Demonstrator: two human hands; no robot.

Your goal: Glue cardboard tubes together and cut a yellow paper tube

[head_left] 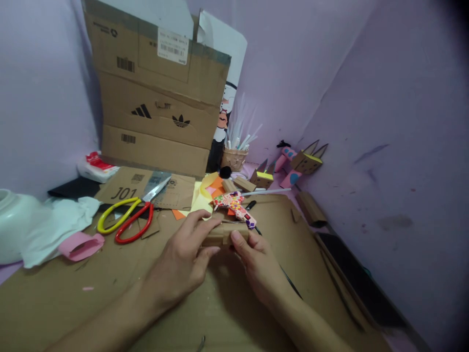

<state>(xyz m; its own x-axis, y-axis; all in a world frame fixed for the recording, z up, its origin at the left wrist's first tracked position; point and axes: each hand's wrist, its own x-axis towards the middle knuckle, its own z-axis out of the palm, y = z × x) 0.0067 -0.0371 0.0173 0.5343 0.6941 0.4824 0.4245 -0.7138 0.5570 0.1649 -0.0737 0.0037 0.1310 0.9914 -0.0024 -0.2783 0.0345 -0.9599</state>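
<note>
Between my two hands is a small folded piece of brown cardboard, held above the work surface. My left hand grips its left end, fingers over the top and thumb at the near side. My right hand pinches the right end, its thumb pressed on the front face. Just beyond lies a flower-patterned glue gun with a clear stick out of its back. Scissors with one yellow and one red handle rest open to the left, partly on a flattened cardboard piece.
A tall cardboard sheet stands at the back. Beside it is a basket of white sticks. Cardboard animal figures stand at the back right. A pink paper loop and white cloth lie left; a dark flat panel lies right.
</note>
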